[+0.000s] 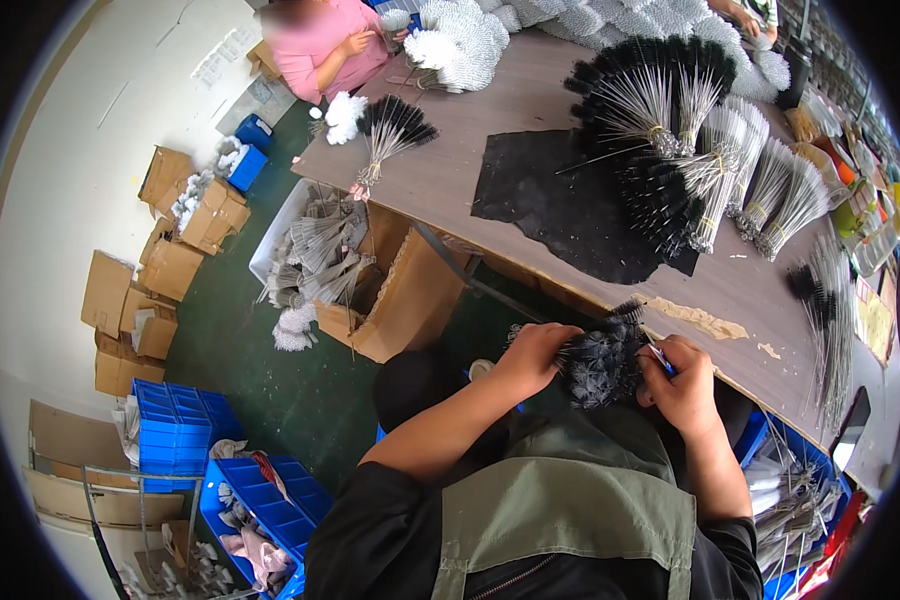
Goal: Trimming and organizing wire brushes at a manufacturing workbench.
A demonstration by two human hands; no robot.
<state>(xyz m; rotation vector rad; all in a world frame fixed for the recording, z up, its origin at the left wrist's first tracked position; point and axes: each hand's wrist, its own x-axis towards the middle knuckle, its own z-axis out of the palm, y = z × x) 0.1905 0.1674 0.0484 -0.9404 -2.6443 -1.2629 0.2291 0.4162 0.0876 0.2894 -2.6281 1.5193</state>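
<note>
My left hand is closed on the left side of a bundle of black-bristled wire brushes, held over my lap at the table's front edge. Bristle tips face up toward me and hide the wire stems. On the bundle's right side, my right hand is closed round a small blue-handled tool. Its tip lies against the bristles, and its exact kind is hidden by my fingers. Beyond my hands, a black mat lies on the table, with loose black brushes on its right part.
Tied bundles of black brushes and white brushes fill the table's far right. A person in pink works at the far left. Left of the table stand a cardboard box and a white bin. Blue crates sit lower left.
</note>
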